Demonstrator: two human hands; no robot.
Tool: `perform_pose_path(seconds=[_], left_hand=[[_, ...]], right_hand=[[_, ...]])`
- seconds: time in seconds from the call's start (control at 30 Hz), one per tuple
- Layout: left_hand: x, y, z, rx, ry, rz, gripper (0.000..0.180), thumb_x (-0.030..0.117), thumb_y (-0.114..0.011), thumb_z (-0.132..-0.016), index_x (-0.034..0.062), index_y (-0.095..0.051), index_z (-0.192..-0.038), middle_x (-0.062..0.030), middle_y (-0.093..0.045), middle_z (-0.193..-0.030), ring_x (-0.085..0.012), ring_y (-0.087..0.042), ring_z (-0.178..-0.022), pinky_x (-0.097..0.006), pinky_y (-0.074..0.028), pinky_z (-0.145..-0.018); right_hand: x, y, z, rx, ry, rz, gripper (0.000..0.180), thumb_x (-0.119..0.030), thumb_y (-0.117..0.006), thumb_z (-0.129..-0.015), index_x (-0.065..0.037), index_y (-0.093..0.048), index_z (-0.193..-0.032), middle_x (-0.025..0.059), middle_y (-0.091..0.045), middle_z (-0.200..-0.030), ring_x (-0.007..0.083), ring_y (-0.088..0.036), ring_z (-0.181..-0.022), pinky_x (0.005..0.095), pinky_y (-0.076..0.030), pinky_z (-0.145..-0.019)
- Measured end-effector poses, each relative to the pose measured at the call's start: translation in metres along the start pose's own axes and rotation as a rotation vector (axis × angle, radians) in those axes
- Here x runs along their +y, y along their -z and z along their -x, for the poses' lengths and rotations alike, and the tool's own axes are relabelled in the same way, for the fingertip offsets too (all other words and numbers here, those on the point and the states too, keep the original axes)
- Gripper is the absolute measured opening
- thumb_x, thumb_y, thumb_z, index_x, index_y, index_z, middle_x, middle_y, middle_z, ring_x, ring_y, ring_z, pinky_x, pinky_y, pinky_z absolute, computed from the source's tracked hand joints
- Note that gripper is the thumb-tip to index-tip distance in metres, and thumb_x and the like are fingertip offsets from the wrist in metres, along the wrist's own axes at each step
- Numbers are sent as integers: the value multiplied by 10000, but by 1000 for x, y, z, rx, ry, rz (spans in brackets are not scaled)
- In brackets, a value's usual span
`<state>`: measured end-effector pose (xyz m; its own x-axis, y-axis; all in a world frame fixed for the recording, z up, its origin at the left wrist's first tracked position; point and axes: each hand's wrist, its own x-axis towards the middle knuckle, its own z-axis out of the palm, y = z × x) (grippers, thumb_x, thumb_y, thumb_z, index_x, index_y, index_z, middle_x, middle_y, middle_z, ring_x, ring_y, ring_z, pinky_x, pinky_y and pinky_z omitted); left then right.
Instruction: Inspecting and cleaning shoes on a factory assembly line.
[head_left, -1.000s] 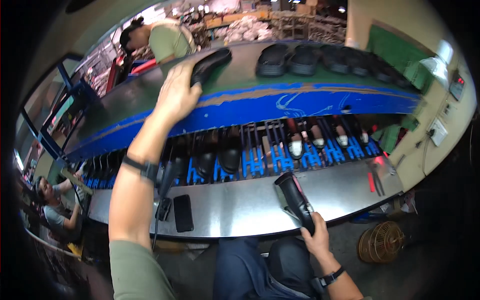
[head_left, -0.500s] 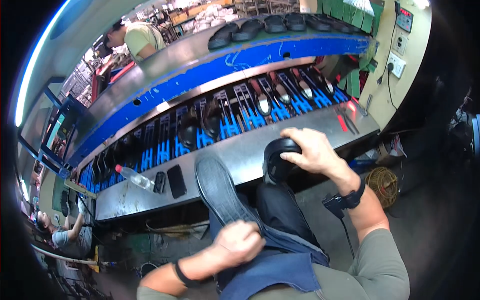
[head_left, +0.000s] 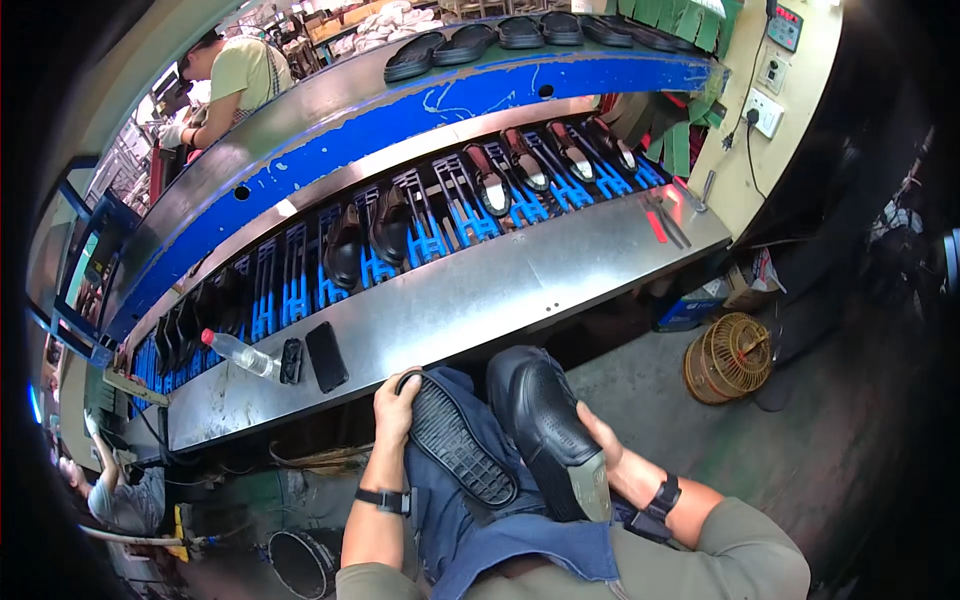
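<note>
Two black pieces are off the desk and on the lap: left hand fingers clamped on the sole, right hand fingers clamped on the shoe, not yet joined.

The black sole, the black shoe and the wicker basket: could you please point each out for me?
black sole (head_left: 460,445), head view, middle of its treaded underside.
black shoe (head_left: 540,410), head view, its leather upper.
wicker basket (head_left: 728,357), head view, its side wall.
</note>
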<state>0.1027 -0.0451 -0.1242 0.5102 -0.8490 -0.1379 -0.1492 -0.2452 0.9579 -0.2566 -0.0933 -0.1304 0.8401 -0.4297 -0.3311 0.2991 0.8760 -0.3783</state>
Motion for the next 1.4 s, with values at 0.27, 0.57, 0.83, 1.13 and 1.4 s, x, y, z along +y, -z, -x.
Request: perform_pose_path(seconds=[0.27,0.57,0.83,1.13,1.4], left_hand=[[89,16,91,-420,-14,1039,767,622,-372,-1025,-32,-493,-1406,-288,-605,-1309,-469,-526,-1302,-572,-454,-1086],[114,14,104,-322,18,1096,733,529,-207,-1085,-79,-545,-1319,-238,-657,-1216,-391,-619,-1196,-498,-521,-1036],[156,-9,115,-282,-153,481,653,423,-259,-1055,-99,-626,-1194,-270,-682,-1140,-401,-649,-1126,-505,-514,-1019],[178,-24,124,-337,-211,236,647,432,-339,-999,-109,-639,-1188,-297,-676,-1185,-387,-650,-1148,-475,-495,-1036],[185,-32,129,-339,-214,136,666,451,-348,-982,-112,-639,-1190,-289,-666,-1220,-374,-652,-1153,-460,-489,-1044]], right_hand=[[-11,-10,21,107,-182,-209,878,-693,-495,-909,27,-488,-1413,271,-628,-1265,453,-660,-1075,554,-543,-953],[-55,-88,-22,-293,-94,273,1073,-838,-445,-858,21,-386,-1497,280,-576,-1335,384,-625,-1177,505,-541,-975],[-35,-102,-7,-501,-38,845,831,-651,-377,-1000,82,-553,-1349,166,-669,-1218,217,-624,-1127,339,-465,-989],[-32,-83,-1,-429,28,838,757,-652,-425,-966,53,-626,-1156,104,-691,-1023,166,-638,-942,306,-488,-823],[-35,-86,4,-398,85,850,687,-620,-458,-973,26,-623,-1137,49,-646,-936,121,-583,-861,287,-462,-759]])
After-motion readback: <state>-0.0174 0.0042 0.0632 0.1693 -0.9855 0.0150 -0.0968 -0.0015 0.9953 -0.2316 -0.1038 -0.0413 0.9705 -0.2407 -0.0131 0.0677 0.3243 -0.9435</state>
